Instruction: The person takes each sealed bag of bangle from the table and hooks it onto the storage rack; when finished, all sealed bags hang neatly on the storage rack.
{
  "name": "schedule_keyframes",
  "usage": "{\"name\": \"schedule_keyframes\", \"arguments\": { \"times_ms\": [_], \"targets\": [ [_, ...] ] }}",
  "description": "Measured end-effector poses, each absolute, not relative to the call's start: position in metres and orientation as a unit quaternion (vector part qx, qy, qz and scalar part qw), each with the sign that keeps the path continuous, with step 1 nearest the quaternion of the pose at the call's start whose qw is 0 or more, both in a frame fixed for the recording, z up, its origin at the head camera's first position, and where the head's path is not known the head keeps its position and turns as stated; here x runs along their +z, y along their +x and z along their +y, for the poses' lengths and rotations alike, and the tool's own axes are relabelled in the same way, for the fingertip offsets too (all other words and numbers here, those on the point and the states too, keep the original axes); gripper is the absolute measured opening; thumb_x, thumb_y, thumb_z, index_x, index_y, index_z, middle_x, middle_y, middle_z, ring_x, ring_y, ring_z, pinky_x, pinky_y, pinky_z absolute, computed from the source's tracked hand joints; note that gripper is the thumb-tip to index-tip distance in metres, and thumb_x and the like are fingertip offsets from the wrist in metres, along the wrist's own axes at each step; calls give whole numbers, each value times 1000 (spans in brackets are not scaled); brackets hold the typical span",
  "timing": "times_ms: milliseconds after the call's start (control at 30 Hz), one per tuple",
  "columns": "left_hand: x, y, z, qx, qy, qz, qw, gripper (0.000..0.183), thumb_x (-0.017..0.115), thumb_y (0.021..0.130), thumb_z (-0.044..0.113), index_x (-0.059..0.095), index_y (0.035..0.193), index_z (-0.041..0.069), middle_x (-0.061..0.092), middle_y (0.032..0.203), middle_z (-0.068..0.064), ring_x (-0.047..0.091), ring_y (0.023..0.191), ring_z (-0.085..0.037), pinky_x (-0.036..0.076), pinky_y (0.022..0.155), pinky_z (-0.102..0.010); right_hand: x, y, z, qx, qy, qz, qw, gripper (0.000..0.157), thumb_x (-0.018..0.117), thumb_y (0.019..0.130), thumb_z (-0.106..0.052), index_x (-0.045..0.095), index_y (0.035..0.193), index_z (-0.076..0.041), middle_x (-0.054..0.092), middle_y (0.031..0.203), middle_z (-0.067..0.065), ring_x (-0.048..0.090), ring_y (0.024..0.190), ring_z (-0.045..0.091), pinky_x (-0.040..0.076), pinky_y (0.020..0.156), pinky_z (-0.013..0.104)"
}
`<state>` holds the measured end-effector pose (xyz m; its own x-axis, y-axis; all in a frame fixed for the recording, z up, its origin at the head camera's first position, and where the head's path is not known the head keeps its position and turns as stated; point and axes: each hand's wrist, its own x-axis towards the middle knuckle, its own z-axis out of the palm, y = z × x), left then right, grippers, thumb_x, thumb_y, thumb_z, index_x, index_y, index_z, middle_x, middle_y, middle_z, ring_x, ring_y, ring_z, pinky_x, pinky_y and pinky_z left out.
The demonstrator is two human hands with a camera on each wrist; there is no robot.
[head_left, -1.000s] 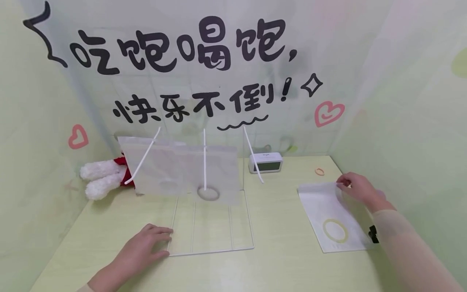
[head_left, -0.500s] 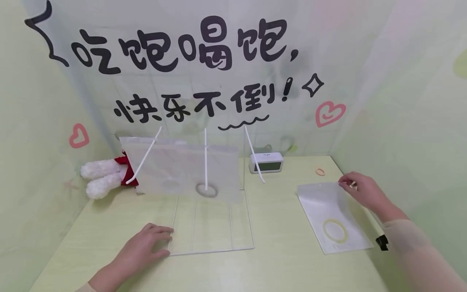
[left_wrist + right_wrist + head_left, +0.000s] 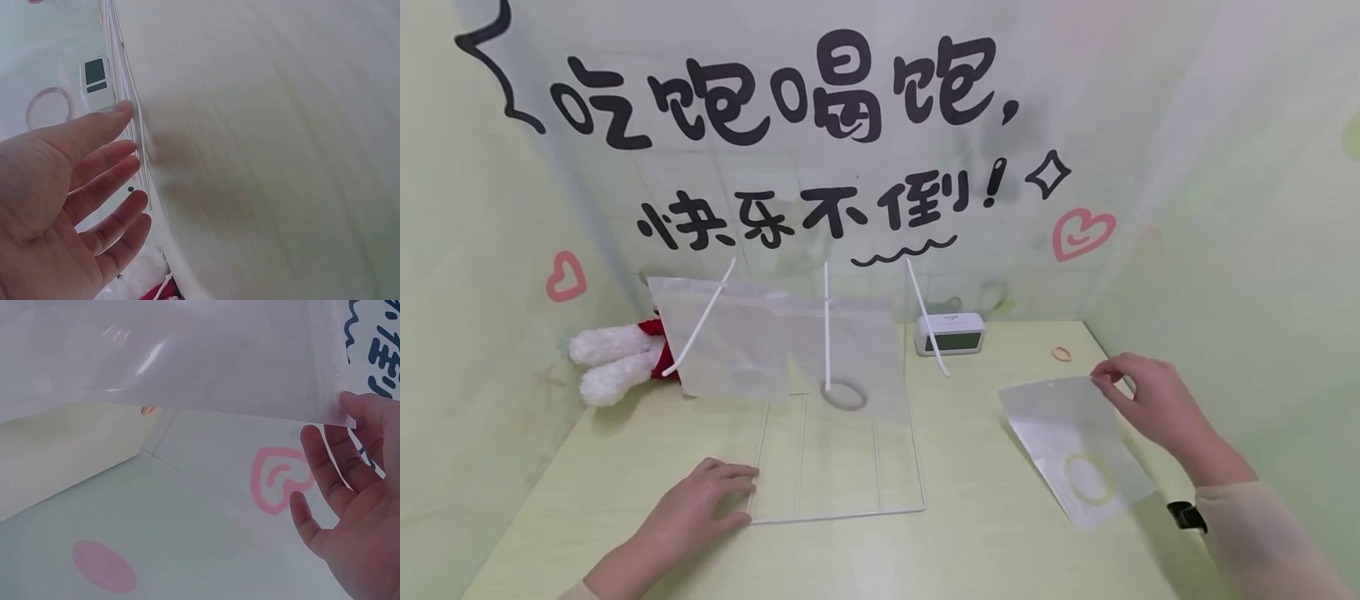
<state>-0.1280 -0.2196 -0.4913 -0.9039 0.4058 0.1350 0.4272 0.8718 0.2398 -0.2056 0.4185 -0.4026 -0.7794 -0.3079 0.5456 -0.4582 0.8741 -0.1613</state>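
My right hand (image 3: 1150, 408) pinches a top corner of a clear plastic bag (image 3: 1037, 433) between thumb and fingers; a yellow ring (image 3: 1088, 479) shows inside. The right wrist view shows the same bag (image 3: 187, 362) spread out from the fingertips. At the left, my left hand (image 3: 692, 508) rests with loosely extended fingers at the left base wire of a white wire rack (image 3: 838, 517). In the left wrist view, the left hand (image 3: 81, 194) has its fingertips beside the thin wire. Two more clear bags (image 3: 715, 333) hang on the rack's prongs, one with a grey ring (image 3: 844, 396).
A white digital clock (image 3: 951, 335) stands behind the rack's right prong. A small orange ring (image 3: 1061, 354) lies at the back right. A white plush toy (image 3: 617, 367) with red clothing lies at the back left. Printed fabric walls enclose the table.
The bag in my right hand has tilted up from the table, its free top corner shifting slightly left. My right wrist has turned a little. The left hand keeps its place at the rack.
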Motion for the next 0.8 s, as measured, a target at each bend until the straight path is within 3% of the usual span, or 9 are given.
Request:
{"name": "schedule_keyframes", "arguments": {
  "times_ms": [100, 167, 567, 800],
  "targets": [
    [-491, -129, -220, -131, -215, -967, 37, 34, 88, 79, 31, 80, 110, 21, 71, 128, 11, 61, 114, -19, 59, 86, -36, -399, -200, 412, 141, 218, -927, 270, 21, 82, 81, 0, 74, 95, -14, 70, 86, -5, 61, 81, 15, 42, 87, 44],
    [-491, -129, -220, -129, -215, -967, 35, 35, 88, 79, 31, 80, 111, 21, 71, 128, 11, 61, 114, -19, 59, 86, -36, -397, -198, 409, 145, 223, -924, 273, 23, 82, 79, 1, 74, 94, -14, 70, 85, -5, 60, 81, 14, 40, 87, 46],
    [-491, -129, -221, -126, -218, -967, 36, 35, 89, 78, 31, 80, 111, 21, 71, 128, 11, 61, 113, -18, 59, 87, -37, -377, -188, 395, 191, 289, -884, 313, 29, 83, 71, 11, 74, 90, -9, 69, 82, -8, 55, 79, -1, 43, 74, 19],
    [-494, -129, -221, -126, -224, -965, 44, 34, 88, 78, 31, 80, 110, 21, 71, 128, 11, 61, 113, -18, 59, 86, -38, -364, -182, 384, 206, 323, -868, 316, 30, 81, 70, 11, 75, 91, -11, 69, 82, -9, 56, 80, 1, 42, 77, 20]
  ]
}}
